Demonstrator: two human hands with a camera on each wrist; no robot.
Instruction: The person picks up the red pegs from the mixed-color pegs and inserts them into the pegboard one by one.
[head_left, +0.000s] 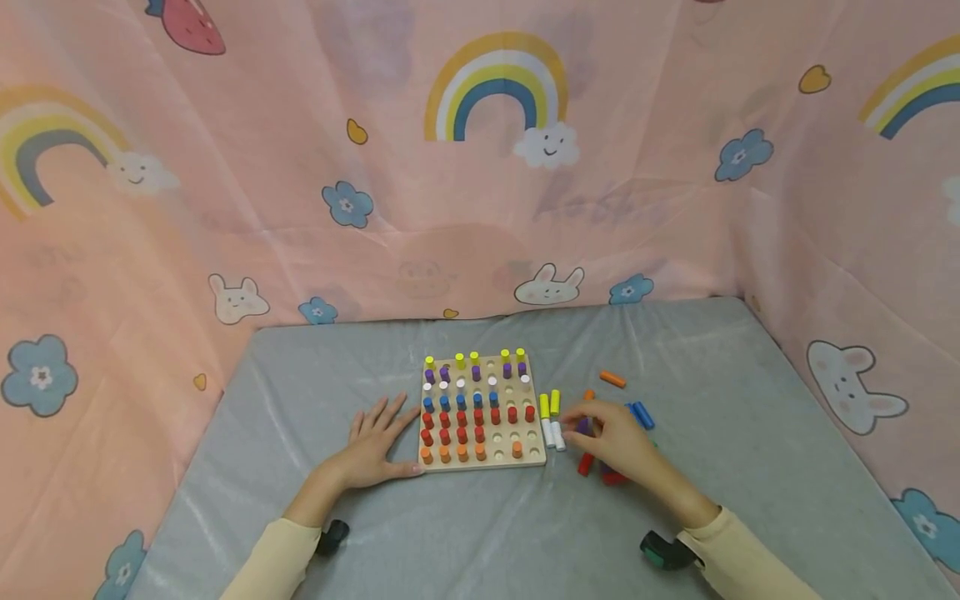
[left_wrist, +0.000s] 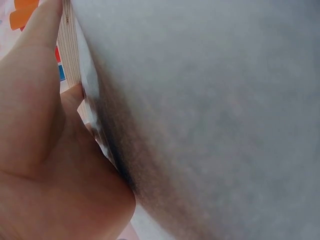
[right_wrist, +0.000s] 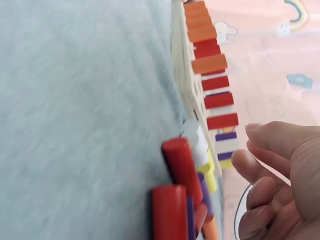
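Note:
A wooden peg board [head_left: 507, 446] lies flat with rows of coloured pegs: orange at the near side, then red, blue, white, purple and yellow. Some of its holes hold no peg. My left hand [head_left: 369, 450] lies on the cloth with fingers spread, thumb and fingertips touching the board's left edge. Over the loose pegs to the right, my right hand [head_left: 617, 435] hovers with fingers loosely bent. In the right wrist view the thumb and fingers [right_wrist: 262, 195] stand apart, nothing between them. Beneath lie red pegs [right_wrist: 181, 162], with white, yellow and purple ones beyond.
Two yellow pegs [head_left: 555, 402] and two white pegs [head_left: 548, 433] lie along the board's right side. Farther right are blue pegs [head_left: 643, 415] and an orange peg [head_left: 612, 379]. Grey cloth [head_left: 337, 358] covers the table, and a pink patterned curtain [head_left: 465, 208] hangs around it.

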